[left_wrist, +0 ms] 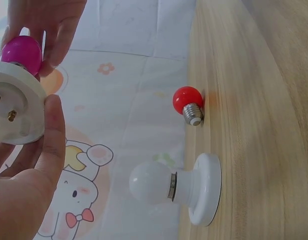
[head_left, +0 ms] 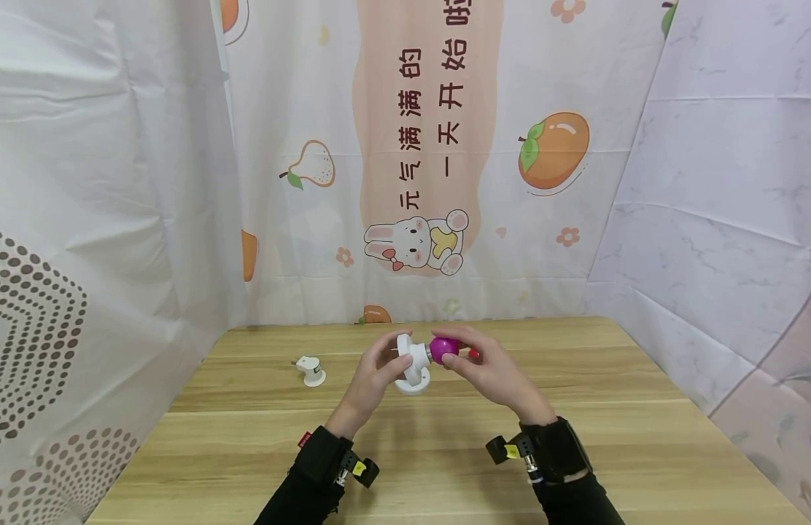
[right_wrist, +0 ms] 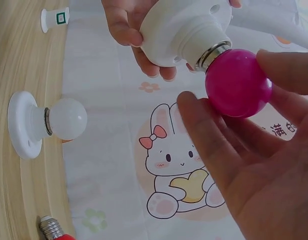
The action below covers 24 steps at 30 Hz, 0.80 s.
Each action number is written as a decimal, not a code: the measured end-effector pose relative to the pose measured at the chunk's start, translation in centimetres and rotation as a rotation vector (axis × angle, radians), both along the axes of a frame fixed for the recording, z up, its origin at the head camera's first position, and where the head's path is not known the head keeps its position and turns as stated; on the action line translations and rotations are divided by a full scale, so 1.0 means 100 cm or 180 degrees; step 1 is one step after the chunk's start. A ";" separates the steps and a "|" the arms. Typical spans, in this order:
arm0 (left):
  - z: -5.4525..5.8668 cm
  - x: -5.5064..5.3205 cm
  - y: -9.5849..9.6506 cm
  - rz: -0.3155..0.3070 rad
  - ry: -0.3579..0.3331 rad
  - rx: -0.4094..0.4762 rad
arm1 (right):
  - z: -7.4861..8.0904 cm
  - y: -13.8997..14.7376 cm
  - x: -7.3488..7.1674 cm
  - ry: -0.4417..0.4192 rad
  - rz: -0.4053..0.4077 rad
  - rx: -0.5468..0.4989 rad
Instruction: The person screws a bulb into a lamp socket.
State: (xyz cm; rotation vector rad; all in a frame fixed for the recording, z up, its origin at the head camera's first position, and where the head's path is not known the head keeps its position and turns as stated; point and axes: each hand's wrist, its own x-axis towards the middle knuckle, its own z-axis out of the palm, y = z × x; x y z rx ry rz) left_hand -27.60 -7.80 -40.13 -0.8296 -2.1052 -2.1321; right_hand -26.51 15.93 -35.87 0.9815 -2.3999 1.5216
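My left hand [head_left: 373, 373] grips a white lamp holder [right_wrist: 181, 30] by its round base, above the table. Two brass-coloured screws show on its underside in the left wrist view. A magenta light bulb [right_wrist: 238, 82] sits in the holder's socket, with a strip of metal cap visible at the joint. My right hand [head_left: 500, 370] holds the bulb between thumb and fingers, loosely around the glass. Below the hands stands a second white lamp holder [right_wrist: 25, 125] carrying a white bulb [left_wrist: 150, 182]. A red bulb [left_wrist: 187, 99] with a bare screw cap lies nearby.
On the wooden table [head_left: 248, 452], a small white plug-like piece with a round base [head_left: 311, 370] stands to the left. A printed curtain [head_left: 300, 240] hangs behind the table's far edge, and further curtains close off both sides.
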 end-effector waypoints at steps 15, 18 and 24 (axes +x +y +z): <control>0.001 0.001 0.000 0.0008 0.0009 -0.0061 | -0.002 -0.002 -0.004 -0.0261 0.0087 -0.0175; 0.000 0.000 0.000 0.0002 0.0016 -0.0058 | -0.002 -0.003 -0.004 -0.0273 0.0029 -0.0163; 0.000 0.000 0.000 0.0017 0.0027 -0.0068 | -0.002 -0.005 -0.002 -0.0171 -0.0195 -0.0111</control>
